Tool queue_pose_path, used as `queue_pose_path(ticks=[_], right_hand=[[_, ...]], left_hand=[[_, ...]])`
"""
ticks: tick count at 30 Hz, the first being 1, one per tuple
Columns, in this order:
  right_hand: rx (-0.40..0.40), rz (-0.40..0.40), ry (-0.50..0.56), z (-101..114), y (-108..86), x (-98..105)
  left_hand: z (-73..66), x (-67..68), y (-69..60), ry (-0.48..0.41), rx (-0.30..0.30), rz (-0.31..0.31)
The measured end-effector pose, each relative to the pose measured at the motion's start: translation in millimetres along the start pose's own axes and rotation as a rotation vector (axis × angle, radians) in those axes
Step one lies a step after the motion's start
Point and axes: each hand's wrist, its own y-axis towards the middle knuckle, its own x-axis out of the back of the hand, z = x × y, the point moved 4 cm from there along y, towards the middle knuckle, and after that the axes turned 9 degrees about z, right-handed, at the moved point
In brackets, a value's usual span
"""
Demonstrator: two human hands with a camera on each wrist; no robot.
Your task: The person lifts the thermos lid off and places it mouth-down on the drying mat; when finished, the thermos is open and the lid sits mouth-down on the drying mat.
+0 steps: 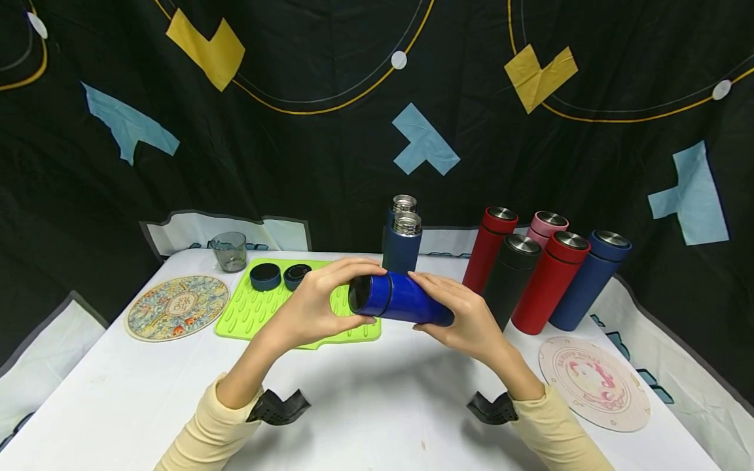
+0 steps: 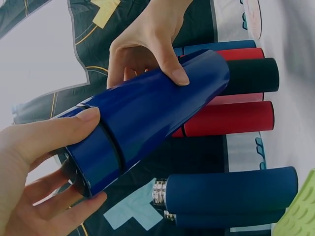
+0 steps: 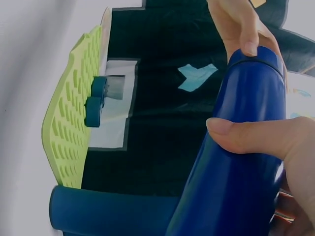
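Note:
A glossy blue bottle [image 1: 406, 299] is held above the table, lying nearly level with its capped end to the left. My left hand [image 1: 330, 294] grips the cap end, thumb below and fingers above in the head view. My right hand [image 1: 465, 314] holds the body toward the base. In the left wrist view, the left thumb presses the blue bottle [image 2: 147, 108] by the dark seam of its cap. The right wrist view shows the right thumb across the blue bottle's body [image 3: 236, 187] and the left hand [image 3: 241, 24] at its far end.
Two lidless navy bottles [image 1: 403, 252] stand behind. Two dark lids [image 1: 265, 277] sit on a green mat [image 1: 250, 314], near a glass [image 1: 230, 252] and a patterned round mat [image 1: 177, 304]. Several closed bottles [image 1: 544, 288] stand at the right, behind a pink round mat [image 1: 595, 386].

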Motion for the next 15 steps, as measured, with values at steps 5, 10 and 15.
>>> queue_pose_path(ticks=[5,10,15], right_hand=[[0.027,-0.031,-0.103,1.9,0.1,-0.6],[0.053,-0.062,-0.191,3.3,0.0,-0.6],[0.047,-0.06,-0.186,3.1,0.7,0.4]], left_hand=[[1.3,0.2,-0.7,-0.045,0.086,-0.057],[4.1,-0.6,-0.9,-0.062,0.183,-0.093],[6.3,-0.2,-1.2,-0.057,0.196,-0.053]])
